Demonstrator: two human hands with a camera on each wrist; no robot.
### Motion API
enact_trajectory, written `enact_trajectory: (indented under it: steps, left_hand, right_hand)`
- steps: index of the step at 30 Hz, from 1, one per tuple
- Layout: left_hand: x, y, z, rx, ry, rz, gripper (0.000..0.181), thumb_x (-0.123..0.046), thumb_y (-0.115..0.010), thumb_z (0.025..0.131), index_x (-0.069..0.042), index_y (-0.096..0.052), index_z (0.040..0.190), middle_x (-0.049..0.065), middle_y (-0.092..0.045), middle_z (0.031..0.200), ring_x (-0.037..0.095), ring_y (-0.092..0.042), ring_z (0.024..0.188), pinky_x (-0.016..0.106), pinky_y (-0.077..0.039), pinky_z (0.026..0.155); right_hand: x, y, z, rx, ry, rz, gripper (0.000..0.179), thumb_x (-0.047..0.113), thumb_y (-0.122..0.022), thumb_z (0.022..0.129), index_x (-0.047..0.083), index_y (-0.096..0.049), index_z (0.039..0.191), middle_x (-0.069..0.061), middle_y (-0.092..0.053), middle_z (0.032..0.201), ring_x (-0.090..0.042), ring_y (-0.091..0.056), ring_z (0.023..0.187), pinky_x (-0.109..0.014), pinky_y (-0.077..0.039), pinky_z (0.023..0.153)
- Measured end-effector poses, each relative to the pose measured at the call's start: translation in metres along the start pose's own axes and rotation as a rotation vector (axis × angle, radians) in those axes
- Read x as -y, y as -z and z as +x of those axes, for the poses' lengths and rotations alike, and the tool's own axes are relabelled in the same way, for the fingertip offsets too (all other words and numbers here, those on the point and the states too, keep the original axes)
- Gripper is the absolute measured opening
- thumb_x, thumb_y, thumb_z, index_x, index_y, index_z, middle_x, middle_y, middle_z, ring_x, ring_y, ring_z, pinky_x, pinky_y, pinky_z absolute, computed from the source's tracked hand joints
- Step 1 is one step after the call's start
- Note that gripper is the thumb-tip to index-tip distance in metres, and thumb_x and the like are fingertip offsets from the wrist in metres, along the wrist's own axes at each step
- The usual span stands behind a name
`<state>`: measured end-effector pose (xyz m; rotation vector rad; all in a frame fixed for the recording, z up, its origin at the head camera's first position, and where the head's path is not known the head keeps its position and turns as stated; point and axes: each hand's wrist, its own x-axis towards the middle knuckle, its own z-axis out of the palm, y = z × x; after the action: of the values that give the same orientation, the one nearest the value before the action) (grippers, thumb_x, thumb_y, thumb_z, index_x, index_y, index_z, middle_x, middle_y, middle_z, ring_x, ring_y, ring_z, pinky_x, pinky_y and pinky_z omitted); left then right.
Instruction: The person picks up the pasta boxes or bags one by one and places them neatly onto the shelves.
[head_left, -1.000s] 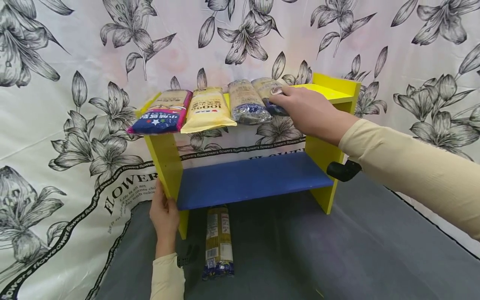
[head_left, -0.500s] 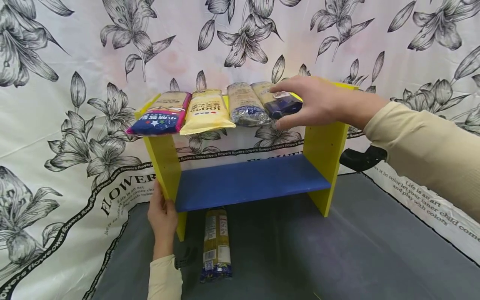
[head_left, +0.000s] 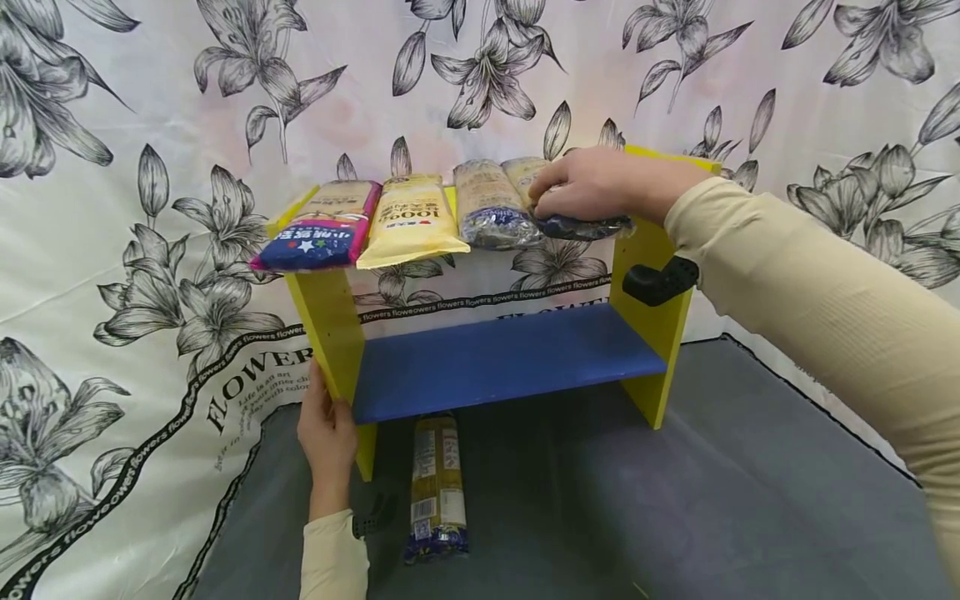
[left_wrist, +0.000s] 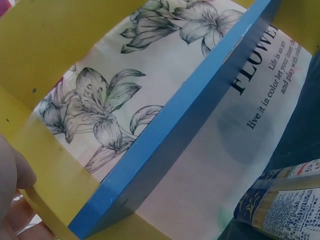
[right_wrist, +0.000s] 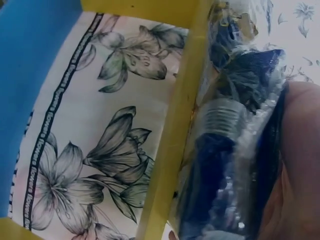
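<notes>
A small yellow shelf unit [head_left: 322, 308] with a blue middle board [head_left: 510, 358] stands before me. My left hand [head_left: 327, 433] grips its left side panel low down, and in the left wrist view the fingers [left_wrist: 20, 215] lie at the panel's edge. On top, my right hand [head_left: 592, 183] bends over the rightmost pasta pack [head_left: 581, 227] and holds it; most of this pack is hidden beneath the hand. In the right wrist view the pack's blue wrapped end [right_wrist: 210, 180] lies against the palm [right_wrist: 302, 150].
Left of it along the top lie a clear pasta pack [head_left: 495, 208], a yellow pack [head_left: 416, 217] and a pink-and-blue pack [head_left: 322, 229]. Another pasta pack [head_left: 437, 492] lies on the grey surface [head_left: 570, 500] below. Floral cloth [head_left: 165, 83] hangs behind.
The right hand first held the rightmost pack's near end, then spread its fingers apart around it, and now bends over it from above. The pack's blue end reaches farther right. The left hand stays put.
</notes>
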<state>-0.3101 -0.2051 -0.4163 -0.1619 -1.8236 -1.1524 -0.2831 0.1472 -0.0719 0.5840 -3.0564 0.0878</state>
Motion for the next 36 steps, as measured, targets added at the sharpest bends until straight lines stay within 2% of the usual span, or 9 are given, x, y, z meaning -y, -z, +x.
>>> enact_trajectory:
  steps: [2, 7, 13, 21, 28, 30, 32, 34, 36]
  left_hand:
    - [-0.001, 0.000, 0.001, 0.004, 0.000, -0.003, 0.066, 0.012, -0.049, 0.094, -0.005, -0.039, 0.157, 0.027, -0.059, 0.137, 0.047, -0.061, 0.125, 0.039, -0.057, 0.096]
    - [-0.002, 0.001, 0.002, 0.007, -0.007, -0.034, 0.067, 0.013, -0.048, 0.093, -0.005, -0.038, 0.157, 0.029, -0.058, 0.137, 0.049, -0.060, 0.126, 0.061, -0.052, 0.092]
    - [0.000, 0.001, 0.003, 0.001, 0.005, -0.006, 0.066, 0.013, -0.048, 0.093, -0.005, -0.039, 0.157, 0.029, -0.058, 0.136, 0.049, -0.061, 0.124, 0.059, -0.054, 0.091]
    - [0.001, 0.003, 0.003, -0.012, 0.007, 0.021, 0.066, 0.012, -0.049, 0.094, -0.006, -0.041, 0.156, 0.028, -0.060, 0.135, 0.048, -0.063, 0.121, 0.059, -0.055, 0.088]
    - [0.000, 0.001, 0.001, 0.011, 0.008, -0.014, 0.067, 0.012, -0.049, 0.093, -0.007, -0.040, 0.157, 0.029, -0.059, 0.135, 0.049, -0.062, 0.122, 0.063, -0.054, 0.089]
    - [0.001, 0.000, 0.001, 0.012, 0.002, -0.010, 0.068, 0.012, -0.049, 0.093, -0.009, -0.041, 0.157, 0.029, -0.059, 0.134, 0.048, -0.063, 0.121, 0.054, -0.057, 0.091]
    - [0.002, -0.001, 0.001, 0.007, -0.008, -0.010, 0.069, 0.012, -0.049, 0.092, -0.010, -0.041, 0.157, 0.029, -0.060, 0.133, 0.048, -0.063, 0.120, 0.033, -0.058, 0.092]
    - [0.002, -0.001, 0.003, -0.003, -0.018, -0.004, 0.070, 0.012, -0.049, 0.092, -0.011, -0.042, 0.157, 0.028, -0.061, 0.131, 0.047, -0.064, 0.118, 0.013, -0.050, 0.089]
    - [0.003, 0.000, 0.004, -0.004, -0.013, -0.005, 0.071, 0.012, -0.050, 0.091, -0.013, -0.043, 0.157, 0.028, -0.061, 0.132, 0.047, -0.065, 0.118, 0.002, -0.038, 0.085]
  right_hand:
    - [0.001, 0.001, 0.000, 0.000, -0.010, -0.010, 0.056, 0.037, -0.041, 0.102, 0.018, -0.049, 0.153, -0.018, -0.045, 0.159, -0.042, -0.042, 0.144, -0.060, -0.035, 0.115]
    - [0.004, 0.003, -0.006, -0.006, -0.006, -0.062, 0.055, 0.038, -0.040, 0.101, 0.020, -0.052, 0.152, -0.019, -0.048, 0.156, -0.040, -0.047, 0.138, -0.058, -0.038, 0.112]
    - [0.009, -0.001, -0.014, -0.018, 0.005, -0.088, 0.053, 0.035, -0.040, 0.102, 0.017, -0.055, 0.149, -0.019, -0.053, 0.152, -0.041, -0.050, 0.137, -0.056, -0.043, 0.107]
    - [0.011, -0.003, -0.017, -0.029, 0.003, -0.070, 0.053, 0.036, -0.040, 0.102, 0.017, -0.054, 0.150, -0.019, -0.051, 0.154, -0.043, -0.045, 0.142, -0.059, -0.040, 0.111]
    - [0.000, -0.003, -0.033, -0.042, -0.028, -0.035, 0.063, 0.050, -0.039, 0.105, 0.014, -0.043, 0.157, -0.021, -0.041, 0.161, -0.047, -0.039, 0.145, -0.064, -0.034, 0.115]
    - [-0.008, -0.004, -0.043, -0.043, -0.072, -0.017, 0.068, 0.056, -0.036, 0.104, 0.016, -0.037, 0.160, -0.022, -0.035, 0.164, -0.049, -0.035, 0.147, -0.067, -0.031, 0.115]
    - [-0.018, -0.004, -0.054, -0.047, -0.122, -0.015, 0.072, 0.060, -0.033, 0.104, 0.017, -0.033, 0.161, -0.025, -0.032, 0.164, -0.051, -0.034, 0.146, -0.069, -0.031, 0.113]
    - [-0.031, -0.006, -0.066, -0.055, -0.152, -0.028, 0.074, 0.061, -0.031, 0.104, 0.015, -0.033, 0.161, -0.028, -0.034, 0.162, -0.053, -0.037, 0.142, -0.071, -0.034, 0.109]
    - [-0.047, -0.010, -0.079, -0.065, -0.166, -0.049, 0.073, 0.059, -0.032, 0.104, 0.011, -0.035, 0.160, -0.031, -0.040, 0.156, -0.054, -0.044, 0.135, -0.071, -0.037, 0.105]
